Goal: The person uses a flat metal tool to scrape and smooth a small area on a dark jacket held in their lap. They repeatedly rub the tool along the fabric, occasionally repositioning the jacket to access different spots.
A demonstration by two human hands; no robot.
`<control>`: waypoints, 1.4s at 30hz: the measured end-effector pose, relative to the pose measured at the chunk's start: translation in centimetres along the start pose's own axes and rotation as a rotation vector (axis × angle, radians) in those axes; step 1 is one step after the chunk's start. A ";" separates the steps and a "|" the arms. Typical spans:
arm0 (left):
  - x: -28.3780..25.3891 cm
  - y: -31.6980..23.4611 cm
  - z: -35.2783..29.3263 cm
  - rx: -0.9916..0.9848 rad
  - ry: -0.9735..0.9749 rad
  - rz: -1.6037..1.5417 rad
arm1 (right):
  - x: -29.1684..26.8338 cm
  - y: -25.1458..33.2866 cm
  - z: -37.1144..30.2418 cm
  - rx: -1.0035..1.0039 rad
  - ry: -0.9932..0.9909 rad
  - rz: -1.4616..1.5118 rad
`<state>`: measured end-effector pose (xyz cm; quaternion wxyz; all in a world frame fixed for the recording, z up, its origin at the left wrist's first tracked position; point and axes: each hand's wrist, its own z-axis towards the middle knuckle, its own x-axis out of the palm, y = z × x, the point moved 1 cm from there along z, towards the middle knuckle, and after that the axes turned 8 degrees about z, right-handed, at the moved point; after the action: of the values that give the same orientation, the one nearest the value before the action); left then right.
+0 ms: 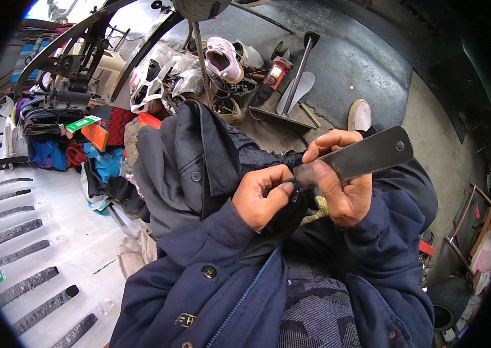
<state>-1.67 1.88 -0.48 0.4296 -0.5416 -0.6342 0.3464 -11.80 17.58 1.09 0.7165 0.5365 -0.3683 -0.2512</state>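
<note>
My right hand (338, 182) grips a flat dark metal blade (367, 156) with a round hole near its far end. The blade's near end meets a piece of black fabric (292, 217) that my left hand (260, 194) pinches between thumb and fingers. A dark grey jacket (181, 168) lies draped over my lap just left of my hands. Both forearms are in navy blue sleeves.
A sewing machine frame (83, 52) stands at the upper left. Shoes (225, 58), bags and tools are piled on the ground ahead. A metal shoe last stand (298, 75) rests on the concrete. Several dark strips (19, 232) lie on a white sheet at left.
</note>
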 end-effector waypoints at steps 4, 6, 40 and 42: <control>0.1 0.1 0.0 0.000 -0.024 -0.007 | -0.2 0.1 0.1 -0.053 0.051 -0.194; 0.3 0.3 0.0 -0.001 -0.037 -0.043 | -0.3 0.2 0.1 -0.070 0.065 -0.275; 0.1 0.7 0.0 0.039 -0.031 0.036 | 0.2 0.3 0.4 -0.048 0.028 -0.289; 0.2 0.7 0.0 0.039 -0.027 0.020 | 0.2 0.3 0.4 -0.025 0.035 -0.263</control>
<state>-1.43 2.22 -1.05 0.4279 -0.5345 -0.6278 0.3702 -12.00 17.31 1.52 0.6902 0.5756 -0.2791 -0.3383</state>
